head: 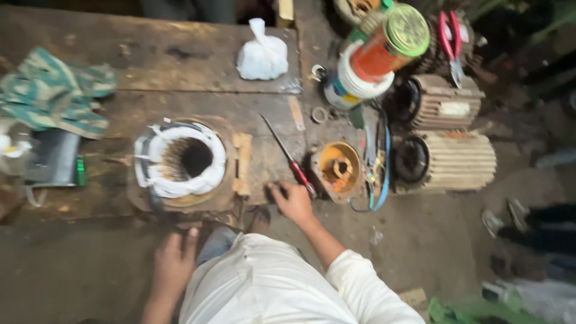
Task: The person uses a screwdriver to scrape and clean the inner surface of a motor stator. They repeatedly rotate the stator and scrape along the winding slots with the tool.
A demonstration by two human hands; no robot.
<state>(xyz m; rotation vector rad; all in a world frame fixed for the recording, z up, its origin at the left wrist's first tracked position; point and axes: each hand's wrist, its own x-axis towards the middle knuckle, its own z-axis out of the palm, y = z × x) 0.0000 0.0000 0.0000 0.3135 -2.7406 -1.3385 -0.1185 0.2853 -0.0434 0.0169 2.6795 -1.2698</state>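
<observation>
Gripping nothing much, my right hand (292, 201) rested fingers-down on the workbench (180, 90) edge, red-handled screwdriver (290, 159) touching at 1 o'clock. Left hand (173, 264) hung loosely curled, empty, below the motor stator (180, 159).

My head camera looks steeply down from well above my right hand (292, 201) and left hand (174, 264).

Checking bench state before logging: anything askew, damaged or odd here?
Nothing is clearly spilled or broken. The screwdriver lies diagonally on the wooden bench, its red handle by the right hand. White wrapping on the motor winding looks loose and uneven. The picture is blurred, so fine damage cannot be told.
</observation>
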